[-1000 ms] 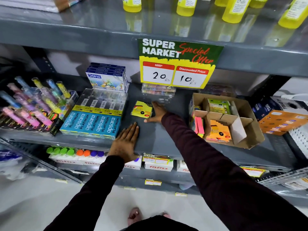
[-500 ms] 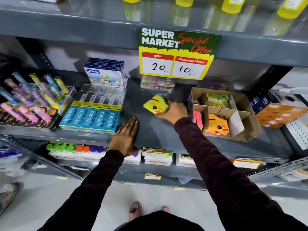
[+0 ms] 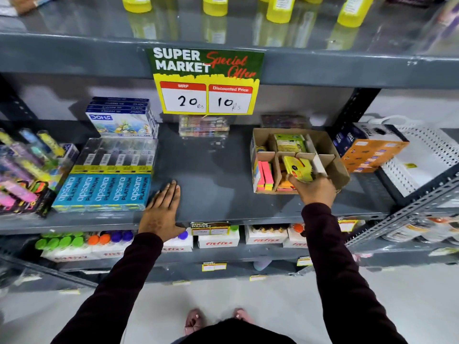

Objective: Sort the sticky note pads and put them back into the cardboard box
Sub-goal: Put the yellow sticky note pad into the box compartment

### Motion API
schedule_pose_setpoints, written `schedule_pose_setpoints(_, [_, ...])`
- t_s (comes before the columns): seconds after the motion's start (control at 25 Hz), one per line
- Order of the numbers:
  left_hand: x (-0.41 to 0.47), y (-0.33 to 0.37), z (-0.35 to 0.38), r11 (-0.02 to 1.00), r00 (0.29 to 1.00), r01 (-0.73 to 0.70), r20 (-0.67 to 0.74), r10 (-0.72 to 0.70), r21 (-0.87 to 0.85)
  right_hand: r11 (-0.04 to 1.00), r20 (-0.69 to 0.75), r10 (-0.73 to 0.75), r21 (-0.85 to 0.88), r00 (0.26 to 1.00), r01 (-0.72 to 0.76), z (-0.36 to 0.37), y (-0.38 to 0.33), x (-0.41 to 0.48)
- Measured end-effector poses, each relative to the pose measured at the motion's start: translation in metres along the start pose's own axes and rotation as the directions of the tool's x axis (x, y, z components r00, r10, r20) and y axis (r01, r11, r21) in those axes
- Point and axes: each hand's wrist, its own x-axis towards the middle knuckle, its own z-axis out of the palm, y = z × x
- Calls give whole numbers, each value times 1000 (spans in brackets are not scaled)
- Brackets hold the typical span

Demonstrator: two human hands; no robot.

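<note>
A yellow sticky note pad (image 3: 296,167) is gripped in my right hand (image 3: 315,191), held over the front middle compartment of the cardboard box (image 3: 334,157) on the grey shelf. The box has card dividers. Its left compartment holds pink and yellow-green pads (image 3: 265,176) standing on edge. A green pad pack (image 3: 289,143) lies in the back compartment. Orange pads (image 3: 285,187) show under my hand at the box's front. My left hand (image 3: 162,209) lies flat, palm down, on the shelf's front edge, holding nothing.
Blue Apsara pencil boxes (image 3: 104,192) and Doms boxes (image 3: 121,120) sit left of my left hand, highlighters (image 3: 22,170) further left. An orange box (image 3: 370,151) stands right of the cardboard box. A price sign (image 3: 206,83) hangs from the upper shelf. Bare shelf (image 3: 213,180) lies between my hands.
My right hand picked the yellow pad up from the middle of the shelf and carried it right, over the cardboard box. My left hand stayed flat on the shelf.
</note>
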Motion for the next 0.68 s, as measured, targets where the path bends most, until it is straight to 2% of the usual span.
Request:
schedule_pose_setpoints(0.12, [-1,0,-1,1000,1000,1,15,-1,-1,1000,23,9,-29,1000,-8,17,-4,-8])
schedule_pose_setpoints(0.4, [0,-2,2,1000,1000,-9,-14,9,2,974,47,111,193,993,-118,39,-4,-1])
schedule_pose_setpoints(0.6, [0,-3,0,1000,1000,7,31,-7,-14,978,83,134,152,987,-146,38,-10,-8])
schedule_pose_setpoints(0.68, [-2,-2,-4,1000,996,13,84,-10,-27,983,27,117,142,993,-120,32,-13,-19])
